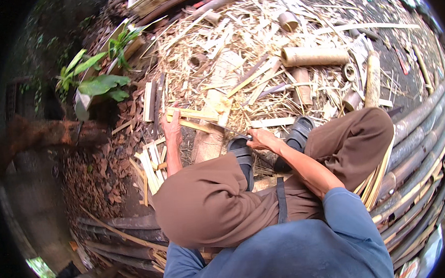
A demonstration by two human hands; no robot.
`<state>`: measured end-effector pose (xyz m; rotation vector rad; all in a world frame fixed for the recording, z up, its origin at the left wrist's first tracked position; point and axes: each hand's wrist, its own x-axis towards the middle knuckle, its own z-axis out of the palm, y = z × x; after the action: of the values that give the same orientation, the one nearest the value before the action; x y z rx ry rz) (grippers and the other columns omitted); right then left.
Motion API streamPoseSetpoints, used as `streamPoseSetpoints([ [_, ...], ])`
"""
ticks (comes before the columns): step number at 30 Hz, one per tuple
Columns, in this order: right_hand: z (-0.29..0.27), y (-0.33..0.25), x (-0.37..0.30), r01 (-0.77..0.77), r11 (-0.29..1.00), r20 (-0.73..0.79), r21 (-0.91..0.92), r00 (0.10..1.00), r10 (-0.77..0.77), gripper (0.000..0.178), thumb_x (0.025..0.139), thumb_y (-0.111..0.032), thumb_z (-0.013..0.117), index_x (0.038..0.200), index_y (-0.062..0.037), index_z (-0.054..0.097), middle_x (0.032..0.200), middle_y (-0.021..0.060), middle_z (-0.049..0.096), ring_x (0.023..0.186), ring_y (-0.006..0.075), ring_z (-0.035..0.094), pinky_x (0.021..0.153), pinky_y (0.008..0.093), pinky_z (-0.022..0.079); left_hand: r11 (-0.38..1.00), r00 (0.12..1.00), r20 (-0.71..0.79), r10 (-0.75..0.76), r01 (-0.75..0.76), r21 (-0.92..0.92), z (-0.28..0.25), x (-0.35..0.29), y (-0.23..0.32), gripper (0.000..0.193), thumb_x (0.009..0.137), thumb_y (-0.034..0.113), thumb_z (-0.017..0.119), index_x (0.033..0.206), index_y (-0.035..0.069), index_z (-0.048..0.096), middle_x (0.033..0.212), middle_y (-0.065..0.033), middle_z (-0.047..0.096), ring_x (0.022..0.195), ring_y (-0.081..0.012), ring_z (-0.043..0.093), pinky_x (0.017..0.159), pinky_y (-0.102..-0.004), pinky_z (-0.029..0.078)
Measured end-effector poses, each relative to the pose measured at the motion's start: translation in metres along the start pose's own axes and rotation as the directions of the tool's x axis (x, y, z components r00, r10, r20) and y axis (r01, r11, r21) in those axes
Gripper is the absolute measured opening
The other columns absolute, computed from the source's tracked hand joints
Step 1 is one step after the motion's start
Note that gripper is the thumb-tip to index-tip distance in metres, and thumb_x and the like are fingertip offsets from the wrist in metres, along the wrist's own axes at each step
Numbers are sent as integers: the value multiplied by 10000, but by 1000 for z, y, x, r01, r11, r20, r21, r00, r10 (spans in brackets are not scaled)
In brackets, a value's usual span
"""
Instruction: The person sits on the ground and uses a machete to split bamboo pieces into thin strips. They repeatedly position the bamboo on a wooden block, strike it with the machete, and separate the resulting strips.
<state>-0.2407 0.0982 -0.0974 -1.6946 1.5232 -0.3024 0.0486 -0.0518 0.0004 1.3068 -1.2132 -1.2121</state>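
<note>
My left hand [172, 125] is closed around the left end of split bamboo pieces [193, 114], which point right over a pale log [208, 146] lying on the ground. Two lengths show, spread slightly apart. Gripped in my right hand [264, 140] is a knife with a dark, narrow blade [230, 130]. Its blade slants up and left toward the far ends of the bamboo pieces; whether it touches them I cannot tell. The knife's handle is mostly hidden by my fingers. Both hands are in front of my knees, above my sandals [240, 153].
Pale shavings [256, 24] cover the ground ahead, with a cut bamboo tube [315, 56] among them. Split bamboo sticks [150, 165] lie beside my left knee. Long bamboo poles [414, 151] are stacked at the right. A leafy plant [99, 85] grows at the upper left.
</note>
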Motion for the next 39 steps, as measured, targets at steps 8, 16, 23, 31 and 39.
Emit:
streamPoseSetpoints([
  [8,-6,-22,-16,-102,985,-191,141,973,128,462,801,-284,604,1148,20,605,843,313,649,857,461,643,785,527,494,991,942,-329,-65,23,-129,-19,-33,16,239,932,69,598,1155,-13,623,1074,-135,680,980,-194,641,874,-296,509],
  [16,4,-19,-6,-182,973,-169,143,964,205,466,824,-293,602,1171,13,545,876,318,634,869,489,623,776,551,485,869,949,-216,-230,101,-484,-30,-34,-10,308,952,35,457,1258,4,474,1255,-213,562,1103,-302,586,896,-439,563],
  [23,-34,-113,0,205,919,-407,-337,848,-338,724,872,-440,641,1439,-71,381,1378,244,402,1339,393,339,1121,540,244,792,967,99,-234,249,-557,-22,-55,5,328,957,96,524,1270,8,479,1266,-218,562,1161,-303,571,920,-417,558],
  [31,-24,-110,15,143,989,-375,-47,915,-150,410,982,-308,501,1349,-126,522,897,185,552,795,367,596,674,446,492,704,948,67,-311,278,-653,6,-61,-2,588,932,361,628,1317,-37,432,1293,-265,520,1191,-379,547,985,-467,508],
  [39,-14,-109,-4,127,988,-368,-91,917,-152,309,961,-271,548,1250,-173,591,964,169,547,891,354,586,699,453,488,575,921,48,-386,281,-769,25,-62,-49,755,944,637,367,1251,-45,471,1219,-286,561,1170,-378,555,1019,-501,458],
])
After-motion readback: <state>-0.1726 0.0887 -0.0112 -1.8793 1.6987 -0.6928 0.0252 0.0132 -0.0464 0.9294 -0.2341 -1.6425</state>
